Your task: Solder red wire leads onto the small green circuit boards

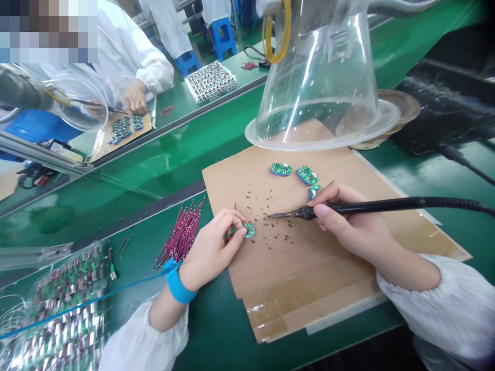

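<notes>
White sleeves (444, 304) are closest, one on each side. The left hand (212, 242) pinches a small green circuit board (250, 231) by its left end, at the left part of the brown cardboard (340, 278). The right hand (356, 221) holds a black soldering iron (379, 206) like a pencil, fingers tight near its front. This long tool lies sideways, its thin tip pointing left. The tip is right of the pinched board and a bit farther from the person, not touching it. Three more boards (281, 169) lie farther up, one just beside the right fingers. Dark red wires (180, 232) lie piled near the left wrist.
</notes>
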A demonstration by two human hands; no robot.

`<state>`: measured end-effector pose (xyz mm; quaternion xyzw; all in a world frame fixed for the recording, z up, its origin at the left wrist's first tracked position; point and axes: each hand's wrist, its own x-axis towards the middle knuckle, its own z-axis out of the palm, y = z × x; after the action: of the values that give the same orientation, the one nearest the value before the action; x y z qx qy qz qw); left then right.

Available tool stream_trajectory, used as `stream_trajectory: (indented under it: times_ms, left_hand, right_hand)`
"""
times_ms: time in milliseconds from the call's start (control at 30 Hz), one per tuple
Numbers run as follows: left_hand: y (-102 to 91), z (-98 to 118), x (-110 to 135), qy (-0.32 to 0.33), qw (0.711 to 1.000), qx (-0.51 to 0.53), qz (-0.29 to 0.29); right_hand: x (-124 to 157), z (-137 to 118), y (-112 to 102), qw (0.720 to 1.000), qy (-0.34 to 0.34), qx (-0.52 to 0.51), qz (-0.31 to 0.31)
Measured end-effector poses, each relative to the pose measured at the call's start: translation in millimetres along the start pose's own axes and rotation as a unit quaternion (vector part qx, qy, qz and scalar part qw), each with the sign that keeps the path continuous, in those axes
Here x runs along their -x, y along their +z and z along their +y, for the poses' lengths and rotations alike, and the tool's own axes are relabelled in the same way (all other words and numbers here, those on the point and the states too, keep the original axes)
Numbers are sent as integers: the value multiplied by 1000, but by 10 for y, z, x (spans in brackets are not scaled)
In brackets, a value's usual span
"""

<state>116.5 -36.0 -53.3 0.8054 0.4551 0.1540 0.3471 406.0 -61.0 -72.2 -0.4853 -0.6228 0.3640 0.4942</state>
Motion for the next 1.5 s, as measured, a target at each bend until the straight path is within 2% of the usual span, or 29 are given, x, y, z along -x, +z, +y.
stream_trajectory:
  times_ms: [767, 1067, 1333, 1500]
  left_hand:
    - [26, 24, -2, -11, 1000, -11, -12]
    - [22, 14, 2, -8, 1000, -2, -13]
    - [28, 4, 5, -6, 1000, 5, -10]
    - [23, 13, 13, -8, 1000, 1, -9]
  right_hand:
    - [3, 17, -19, 994, -28, 91, -49]
    - [-10, 7, -16, 993, -31, 100, -46]
    - [8, -3, -17, 999, -13, 51, -9]
    - [-9, -11, -15, 996, -35, 85, -14]
